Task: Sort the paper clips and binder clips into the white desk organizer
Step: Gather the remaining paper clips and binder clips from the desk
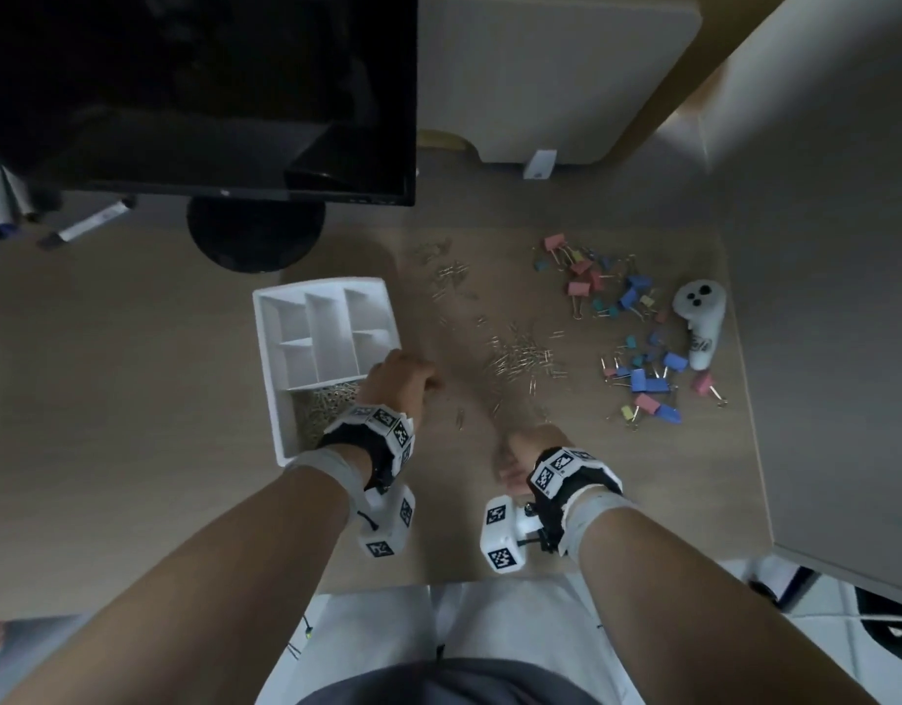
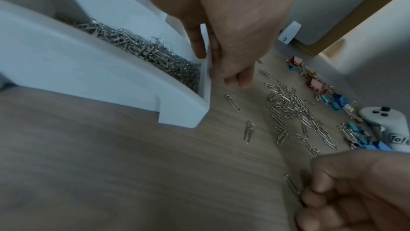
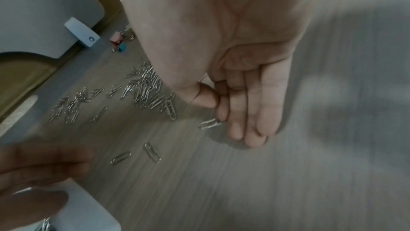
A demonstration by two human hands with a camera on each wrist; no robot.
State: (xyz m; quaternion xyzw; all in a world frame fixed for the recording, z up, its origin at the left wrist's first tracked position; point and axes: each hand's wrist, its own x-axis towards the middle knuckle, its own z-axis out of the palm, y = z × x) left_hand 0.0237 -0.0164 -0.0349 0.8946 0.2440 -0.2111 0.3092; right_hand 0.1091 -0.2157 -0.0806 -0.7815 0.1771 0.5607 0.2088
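The white desk organizer (image 1: 266,348) lies left of centre on the desk, and its near compartment holds a heap of silver paper clips (image 2: 144,52). My left hand (image 2: 210,63) pinches the organizer's right wall, thumb inside and fingers outside. Lower on the desk, my right hand (image 3: 219,112) pinches one paper clip (image 3: 209,123) between thumb and forefinger, just above the wood. Loose paper clips (image 1: 520,356) are scattered across the middle. Coloured binder clips (image 1: 606,287) lie in two clusters at the right.
A white handheld controller (image 1: 701,323) lies among the binder clips at the far right. A dark monitor (image 1: 199,94) on a round stand (image 1: 255,231) stands behind the organizer. A few single paper clips (image 2: 248,130) lie near the organizer's corner.
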